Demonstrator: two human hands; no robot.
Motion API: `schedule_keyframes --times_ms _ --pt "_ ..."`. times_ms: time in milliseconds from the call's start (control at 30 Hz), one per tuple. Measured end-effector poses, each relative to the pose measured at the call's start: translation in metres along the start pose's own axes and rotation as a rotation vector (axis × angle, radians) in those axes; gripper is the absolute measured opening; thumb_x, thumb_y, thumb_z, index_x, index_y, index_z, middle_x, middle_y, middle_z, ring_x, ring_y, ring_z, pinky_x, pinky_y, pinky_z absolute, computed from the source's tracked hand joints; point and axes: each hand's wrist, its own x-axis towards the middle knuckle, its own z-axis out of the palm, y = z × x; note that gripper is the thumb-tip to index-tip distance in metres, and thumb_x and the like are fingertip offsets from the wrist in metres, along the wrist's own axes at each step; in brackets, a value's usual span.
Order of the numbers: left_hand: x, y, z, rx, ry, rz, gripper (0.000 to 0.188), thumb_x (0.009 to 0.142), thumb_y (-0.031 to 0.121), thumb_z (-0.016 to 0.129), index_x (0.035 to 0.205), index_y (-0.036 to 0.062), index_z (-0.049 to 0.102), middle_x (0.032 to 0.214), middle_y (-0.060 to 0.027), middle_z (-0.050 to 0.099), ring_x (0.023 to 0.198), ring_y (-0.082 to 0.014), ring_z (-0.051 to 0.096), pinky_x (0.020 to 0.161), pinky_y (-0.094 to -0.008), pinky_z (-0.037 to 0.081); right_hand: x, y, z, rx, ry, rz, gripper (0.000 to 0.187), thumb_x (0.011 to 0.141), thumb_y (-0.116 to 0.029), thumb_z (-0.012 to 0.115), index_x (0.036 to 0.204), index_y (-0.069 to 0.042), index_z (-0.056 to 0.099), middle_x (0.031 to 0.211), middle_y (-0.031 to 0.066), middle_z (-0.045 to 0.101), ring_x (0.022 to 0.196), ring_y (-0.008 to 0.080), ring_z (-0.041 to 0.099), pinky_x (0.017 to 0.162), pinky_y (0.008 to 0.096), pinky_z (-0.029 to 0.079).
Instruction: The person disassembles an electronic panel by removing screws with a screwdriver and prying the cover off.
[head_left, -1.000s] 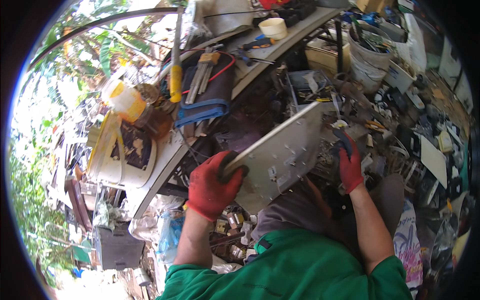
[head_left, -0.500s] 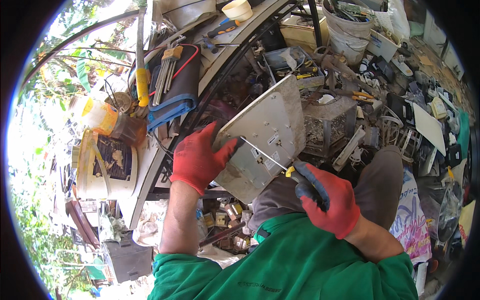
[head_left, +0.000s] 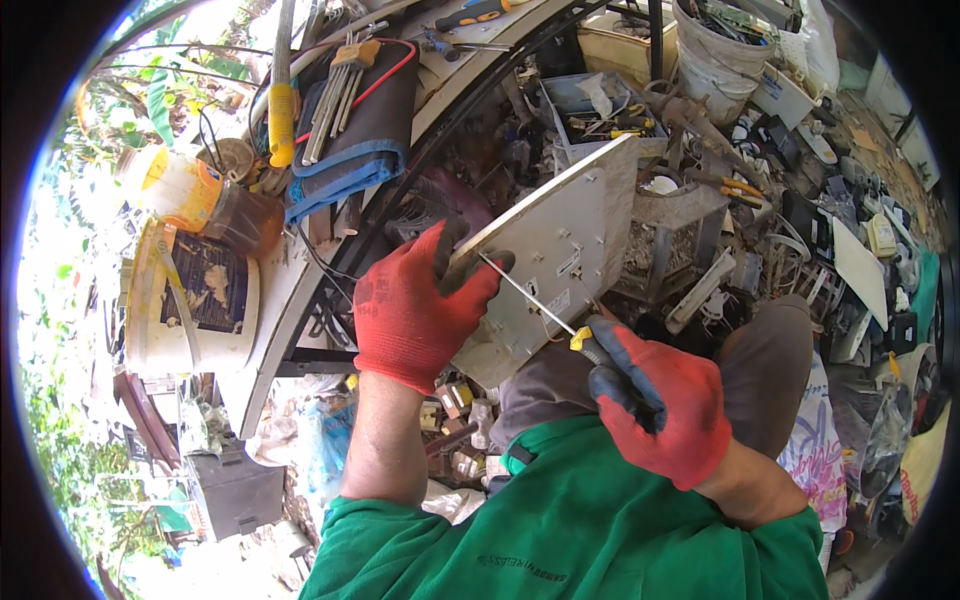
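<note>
A flat, dirty off-white panel (head_left: pixel 592 222) with small studs and labels on its face stands tilted above my lap. My left hand (head_left: pixel 412 318), in a red glove with dark fingertips, grips its upper left corner between thumb and fingers. In my right hand (head_left: pixel 668 402), gloved alike, is a screwdriver (head_left: pixel 543 309) with a long thin shaft and a yellow collar. Its shaft runs up and left across the panel's face, and the tip meets the corner beside my left thumb. Whether a screw sits under the tip, I cannot tell.
A bench (head_left: pixel 440 92) on the left carries a folded dark cloth (head_left: pixel 375 150), hex keys (head_left: pixel 340 98) and a yellow bucket (head_left: pixel 190 300). Beyond the panel stand a tool bin (head_left: pixel 603 112) and a grey bucket (head_left: pixel 718 65). Scrap and cables crowd the floor at right.
My left hand and the panel have shifted a little to the right, and the panel's face looks narrower. The screwdriver's tip stays at the panel's corner. The right hand has barely moved.
</note>
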Motion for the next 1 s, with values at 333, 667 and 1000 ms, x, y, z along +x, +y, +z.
schedule_keyframes --times_ms 333,667,1000 --pt "-0.008 0.009 0.000 -0.031 0.002 -0.011 0.045 0.080 0.033 0.085 0.111 0.0018 0.076 0.087 -0.0174 0.075 0.079 -0.0270 0.076 0.075 -0.0349 0.057 0.000 -0.012 -0.010 0.070 -0.054 0.101 0.050 0.077 -0.005 0.079 0.122 0.011 0.066 0.084 0.0170 0.072 0.065 0.0301 0.071 0.058 0.0346 0.056" --pt "-0.018 0.018 0.003 0.027 0.055 0.043 0.034 0.082 0.034 0.083 0.101 0.0061 0.077 0.081 -0.0159 0.072 0.073 -0.0338 0.072 0.067 -0.0385 0.055 0.009 -0.054 -0.034 0.707 -0.131 0.817 0.047 0.094 -0.004 0.065 0.139 0.009 0.056 0.096 0.0076 0.070 0.073 0.0093 0.062 0.064 0.0252 0.051" --pt "-0.030 0.023 0.003 0.066 0.046 0.096 0.032 0.083 0.033 0.082 0.102 0.0083 0.075 0.079 -0.0132 0.071 0.071 -0.0340 0.071 0.064 -0.0409 0.054 0.015 -0.065 -0.044 0.843 -0.178 1.005 0.044 0.099 -0.005 0.059 0.142 0.008 0.056 0.091 0.0006 0.065 0.076 0.0032 0.054 0.066 0.0208 0.047"
